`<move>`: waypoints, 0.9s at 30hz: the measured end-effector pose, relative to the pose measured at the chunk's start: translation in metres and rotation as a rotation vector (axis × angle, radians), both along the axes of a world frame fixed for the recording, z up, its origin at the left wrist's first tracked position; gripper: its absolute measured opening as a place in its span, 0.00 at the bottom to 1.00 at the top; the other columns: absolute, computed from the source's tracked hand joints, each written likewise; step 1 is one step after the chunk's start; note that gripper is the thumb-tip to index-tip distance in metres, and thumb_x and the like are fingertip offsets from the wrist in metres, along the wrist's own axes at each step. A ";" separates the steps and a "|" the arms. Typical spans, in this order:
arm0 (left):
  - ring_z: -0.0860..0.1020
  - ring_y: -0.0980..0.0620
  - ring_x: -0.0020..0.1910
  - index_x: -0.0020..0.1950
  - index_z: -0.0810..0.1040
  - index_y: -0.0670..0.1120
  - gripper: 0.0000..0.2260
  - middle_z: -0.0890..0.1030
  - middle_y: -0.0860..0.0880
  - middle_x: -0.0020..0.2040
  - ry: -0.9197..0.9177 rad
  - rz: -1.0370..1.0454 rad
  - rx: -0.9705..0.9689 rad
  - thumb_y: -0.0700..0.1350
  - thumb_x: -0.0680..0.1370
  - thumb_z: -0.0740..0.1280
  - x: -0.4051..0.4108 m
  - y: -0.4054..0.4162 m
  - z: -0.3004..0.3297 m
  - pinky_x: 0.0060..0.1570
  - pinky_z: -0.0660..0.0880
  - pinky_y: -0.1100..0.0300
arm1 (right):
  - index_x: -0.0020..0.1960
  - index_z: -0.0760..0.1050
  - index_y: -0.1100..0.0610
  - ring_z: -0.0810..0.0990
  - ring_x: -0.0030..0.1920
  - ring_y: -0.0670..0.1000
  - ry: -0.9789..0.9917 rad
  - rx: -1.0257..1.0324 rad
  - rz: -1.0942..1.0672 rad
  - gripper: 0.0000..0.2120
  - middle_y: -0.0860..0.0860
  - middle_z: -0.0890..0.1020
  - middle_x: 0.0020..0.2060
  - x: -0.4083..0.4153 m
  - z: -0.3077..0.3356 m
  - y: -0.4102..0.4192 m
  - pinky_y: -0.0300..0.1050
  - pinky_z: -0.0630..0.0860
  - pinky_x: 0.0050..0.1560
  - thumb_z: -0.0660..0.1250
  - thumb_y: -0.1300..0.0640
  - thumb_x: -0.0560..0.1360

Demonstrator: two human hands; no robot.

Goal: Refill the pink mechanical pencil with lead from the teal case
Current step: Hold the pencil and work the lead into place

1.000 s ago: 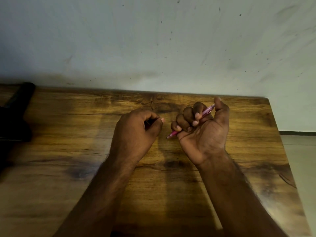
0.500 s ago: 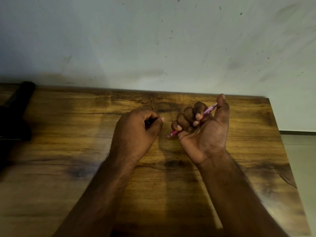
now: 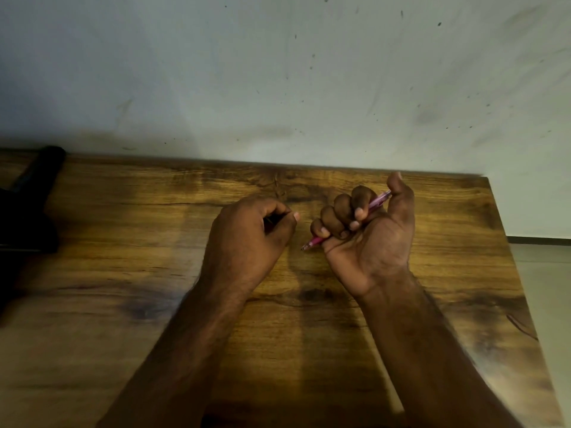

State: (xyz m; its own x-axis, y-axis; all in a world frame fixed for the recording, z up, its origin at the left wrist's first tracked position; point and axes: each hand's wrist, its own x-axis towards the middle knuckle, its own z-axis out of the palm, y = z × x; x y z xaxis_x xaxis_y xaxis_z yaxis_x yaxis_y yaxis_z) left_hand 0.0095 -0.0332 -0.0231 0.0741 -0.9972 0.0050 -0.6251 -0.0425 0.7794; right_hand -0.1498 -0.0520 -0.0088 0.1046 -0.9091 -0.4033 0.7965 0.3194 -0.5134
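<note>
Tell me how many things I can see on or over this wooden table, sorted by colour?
Pink: 1, the mechanical pencil gripped in the right hand.
Black: 1, a dark object at the table's far left edge; what it is cannot be told.
Dark, unclear: 1, something small hidden in the closed left hand.
Total: 3.

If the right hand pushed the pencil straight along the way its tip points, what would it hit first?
Probably the left hand. The pencil in the right hand points its tip left and slightly toward the person, at the left hand's thumb side, with bare table between them. Depth is unclear, so it might pass just below.
</note>
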 end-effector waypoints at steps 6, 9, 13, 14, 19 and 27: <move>0.80 0.64 0.38 0.46 0.86 0.54 0.04 0.83 0.59 0.39 -0.002 0.009 -0.001 0.52 0.78 0.73 0.000 0.000 0.000 0.38 0.76 0.65 | 0.28 0.64 0.57 0.55 0.27 0.50 -0.005 0.008 -0.006 0.34 0.50 0.59 0.23 0.000 0.000 0.000 0.46 0.61 0.33 0.55 0.30 0.79; 0.81 0.63 0.38 0.46 0.86 0.54 0.04 0.84 0.59 0.39 0.003 0.014 0.000 0.52 0.79 0.73 0.000 -0.001 0.000 0.38 0.76 0.65 | 0.27 0.65 0.57 0.57 0.26 0.50 0.000 0.007 -0.006 0.33 0.50 0.60 0.22 0.000 0.000 0.000 0.45 0.62 0.33 0.55 0.34 0.80; 0.80 0.64 0.38 0.46 0.85 0.54 0.04 0.83 0.59 0.39 0.012 0.012 0.002 0.52 0.79 0.73 0.000 0.000 0.001 0.39 0.78 0.63 | 0.27 0.65 0.57 0.57 0.26 0.50 -0.004 0.009 -0.006 0.32 0.50 0.60 0.22 0.000 0.001 0.000 0.45 0.63 0.32 0.55 0.35 0.81; 0.80 0.64 0.38 0.46 0.85 0.54 0.04 0.83 0.59 0.39 0.014 0.010 0.000 0.52 0.79 0.73 0.000 0.000 0.001 0.39 0.78 0.62 | 0.27 0.65 0.57 0.57 0.26 0.50 -0.007 0.014 -0.008 0.33 0.50 0.60 0.22 0.000 0.001 0.000 0.45 0.63 0.32 0.55 0.33 0.80; 0.80 0.64 0.39 0.46 0.86 0.54 0.04 0.83 0.59 0.39 0.011 0.015 0.006 0.53 0.79 0.73 0.000 0.000 0.001 0.39 0.79 0.62 | 0.27 0.64 0.57 0.57 0.26 0.50 0.014 0.026 -0.004 0.32 0.50 0.59 0.23 0.000 0.001 0.000 0.46 0.63 0.32 0.56 0.34 0.80; 0.80 0.64 0.38 0.46 0.85 0.55 0.05 0.83 0.59 0.38 -0.003 0.014 -0.007 0.53 0.79 0.72 0.001 -0.001 0.001 0.38 0.78 0.64 | 0.27 0.65 0.57 0.56 0.26 0.50 0.011 0.028 -0.010 0.35 0.50 0.59 0.22 0.000 0.001 0.001 0.46 0.62 0.33 0.55 0.29 0.79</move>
